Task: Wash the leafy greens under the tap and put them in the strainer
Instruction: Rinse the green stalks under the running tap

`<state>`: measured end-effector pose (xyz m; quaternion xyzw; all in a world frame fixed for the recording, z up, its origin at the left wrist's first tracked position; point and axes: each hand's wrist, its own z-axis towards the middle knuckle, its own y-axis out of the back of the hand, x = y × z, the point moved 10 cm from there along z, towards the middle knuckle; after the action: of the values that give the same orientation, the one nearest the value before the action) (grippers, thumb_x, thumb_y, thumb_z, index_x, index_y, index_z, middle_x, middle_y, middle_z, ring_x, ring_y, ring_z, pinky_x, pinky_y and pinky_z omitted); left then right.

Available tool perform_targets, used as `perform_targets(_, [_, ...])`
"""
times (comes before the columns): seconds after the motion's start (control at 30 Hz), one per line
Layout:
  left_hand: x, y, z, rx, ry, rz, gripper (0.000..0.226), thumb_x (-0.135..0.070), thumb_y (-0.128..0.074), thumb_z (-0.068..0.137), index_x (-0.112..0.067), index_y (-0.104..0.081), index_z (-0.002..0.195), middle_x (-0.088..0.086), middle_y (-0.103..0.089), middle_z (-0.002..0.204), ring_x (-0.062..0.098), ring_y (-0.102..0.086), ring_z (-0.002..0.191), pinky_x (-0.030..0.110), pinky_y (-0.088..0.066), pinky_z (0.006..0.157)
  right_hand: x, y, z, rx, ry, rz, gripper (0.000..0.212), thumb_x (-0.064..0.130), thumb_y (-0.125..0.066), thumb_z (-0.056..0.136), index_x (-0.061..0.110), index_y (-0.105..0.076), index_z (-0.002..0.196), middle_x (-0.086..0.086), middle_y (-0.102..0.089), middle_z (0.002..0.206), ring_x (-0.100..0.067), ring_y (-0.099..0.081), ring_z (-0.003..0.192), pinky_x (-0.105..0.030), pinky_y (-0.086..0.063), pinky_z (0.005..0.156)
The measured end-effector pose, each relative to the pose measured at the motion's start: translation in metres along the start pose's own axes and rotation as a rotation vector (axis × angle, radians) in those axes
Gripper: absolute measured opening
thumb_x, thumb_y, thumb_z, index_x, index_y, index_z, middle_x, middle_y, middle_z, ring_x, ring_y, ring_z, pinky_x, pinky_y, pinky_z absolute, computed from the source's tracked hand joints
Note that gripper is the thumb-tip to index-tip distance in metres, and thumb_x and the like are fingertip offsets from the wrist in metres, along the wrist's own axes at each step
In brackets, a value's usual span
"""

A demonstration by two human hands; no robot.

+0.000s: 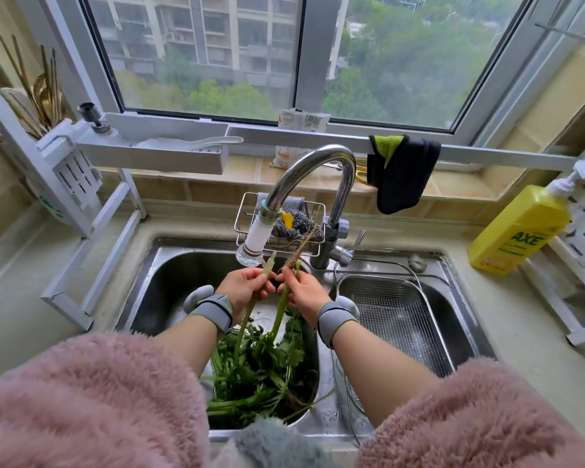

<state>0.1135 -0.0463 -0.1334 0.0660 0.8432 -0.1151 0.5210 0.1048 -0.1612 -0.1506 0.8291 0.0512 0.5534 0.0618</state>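
Hands [271,285] round leafy greens [260,363], lower stems behind forearms.

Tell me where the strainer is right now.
In the head view, the strainer sits in the right sink basin, just right of the right hand and below the tap.

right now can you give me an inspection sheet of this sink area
surface: steel double sink set in a pale counter; water flow not visible.
job's things: leafy greens piled in the left basin; two stems held up under the tap; wire strainer in the right basin, looks empty.
clutter: yellow dish soap bottle at right; dark cloth over the rail; steel scourer in the tap caddy; chopsticks in the left rack.
grippers: left hand grips one stem; right hand grips the rooted stem; grey bands on both wrists.
cables: nothing seen.
surroundings: window onto trees and flats.
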Motion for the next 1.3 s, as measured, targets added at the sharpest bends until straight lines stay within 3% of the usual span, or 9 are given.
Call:
perform_targets(0.27, [0.007, -0.002, -0.006, 0.048, 0.065, 0.017, 0.027, 0.0, -0.041, 0.096, -0.002, -0.063, 0.081, 0.003, -0.055, 0.057, 0.013, -0.043, 0.058, 0.017, -0.034, 0.054, 0.005, 0.002, -0.008, -0.015, -0.019, 0.145, 0.022, 0.036, -0.052, 0.093, 0.015, -0.057, 0.09, 0.003, -0.051, 0.072, -0.008, -0.047, 0.058, -0.015, -0.038, 0.051])
perform_targets(0.37, [0.006, -0.001, -0.008, 0.05, 0.059, 0.047, 0.028, 0.001, -0.041, 0.096, -0.002, -0.063, 0.08, 0.005, -0.054, 0.06, 0.012, -0.043, 0.057, 0.018, -0.033, 0.055, 0.012, 0.001, -0.008, -0.022, -0.003, 0.241, 0.011, 0.025, -0.059, 0.091, 0.018, -0.056, 0.083, 0.002, -0.052, 0.072, -0.01, -0.051, 0.061, -0.019, -0.044, 0.056])
perform_targets(0.57, [0.01, 0.008, -0.004, 0.059, 0.071, 0.062, 0.028, 0.002, -0.041, 0.095, -0.004, -0.063, 0.079, 0.001, -0.056, 0.054, 0.012, -0.045, 0.057, 0.019, -0.035, 0.055, 0.024, -0.005, -0.013, -0.017, -0.026, 0.339, 0.013, 0.01, -0.059, 0.09, 0.013, -0.056, 0.078, -0.001, -0.053, 0.068, -0.007, -0.052, 0.048, -0.012, -0.04, 0.039])
perform_targets(0.7, [0.013, 0.015, -0.001, 0.073, 0.065, 0.043, 0.024, 0.001, -0.044, 0.095, -0.006, -0.065, 0.086, 0.008, -0.059, 0.069, 0.013, -0.049, 0.063, 0.019, -0.037, 0.059, 0.027, -0.014, -0.014, 0.016, -0.051, 0.408, 0.015, 0.011, -0.056, 0.092, 0.01, -0.055, 0.077, -0.004, -0.052, 0.067, 0.0, -0.047, 0.031, -0.01, -0.035, 0.033])
perform_targets(0.93, [0.005, 0.018, 0.007, 0.011, 0.011, 0.079, 0.024, 0.005, -0.046, 0.093, 0.003, -0.063, 0.109, 0.007, -0.061, 0.08, 0.009, -0.049, 0.067, 0.011, -0.046, 0.055, 0.027, -0.014, -0.015, 0.024, -0.051, 0.348, 0.01, 0.016, -0.057, 0.092, 0.01, -0.059, 0.084, -0.001, -0.053, 0.068, 0.003, -0.047, 0.035, -0.009, -0.034, 0.036])
perform_targets(1.03, [-0.006, 0.012, 0.007, -0.003, -0.045, 0.143, 0.014, -0.002, -0.053, 0.092, -0.002, -0.066, 0.092, 0.007, -0.061, 0.075, 0.012, -0.053, 0.068, 0.017, -0.049, 0.064, 0.028, -0.008, -0.016, 0.009, -0.025, 0.346, 0.011, 0.012, -0.058, 0.091, 0.004, -0.06, 0.098, -0.001, -0.056, 0.07, 0.0, -0.054, 0.046, -0.01, -0.04, 0.041])
perform_targets(1.1, [-0.009, 0.008, 0.008, -0.005, -0.066, 0.28, 0.013, -0.01, -0.058, 0.091, -0.007, -0.066, 0.081, 0.006, -0.061, 0.071, 0.014, -0.054, 0.065, 0.021, -0.049, 0.065, 0.031, 0.001, -0.018, -0.037, -0.014, 0.309, 0.011, 0.009, -0.057, 0.091, 0.003, -0.059, 0.101, -0.002, -0.055, 0.07, 0.003, -0.052, 0.04, -0.009, -0.039, 0.039])
perform_targets(1.23, [-0.007, 0.008, 0.008, 0.018, -0.073, 0.586, 0.014, -0.013, -0.059, 0.091, -0.003, -0.068, 0.091, 0.005, -0.062, 0.071, 0.012, -0.054, 0.06, 0.011, -0.043, 0.049, 0.033, 0.013, -0.018, -0.111, -0.013, 0.261, 0.011, 0.016, -0.06, 0.09, 0.008, -0.06, 0.098, 0.002, -0.055, 0.069, -0.003, -0.049, 0.051, -0.008, -0.037, 0.038])
perform_targets(1.3, [-0.006, 0.008, 0.006, 0.02, -0.076, 0.583, 0.014, -0.01, -0.058, 0.091, -0.002, -0.068, 0.094, 0.007, -0.062, 0.072, 0.012, -0.052, 0.059, 0.009, -0.041, 0.045, 0.03, 0.01, -0.016, -0.099, -0.013, 0.247, 0.016, 0.016, -0.061, 0.09, 0.007, -0.062, 0.102, 0.001, -0.057, 0.072, -0.003, -0.052, 0.052, -0.008, -0.039, 0.041])
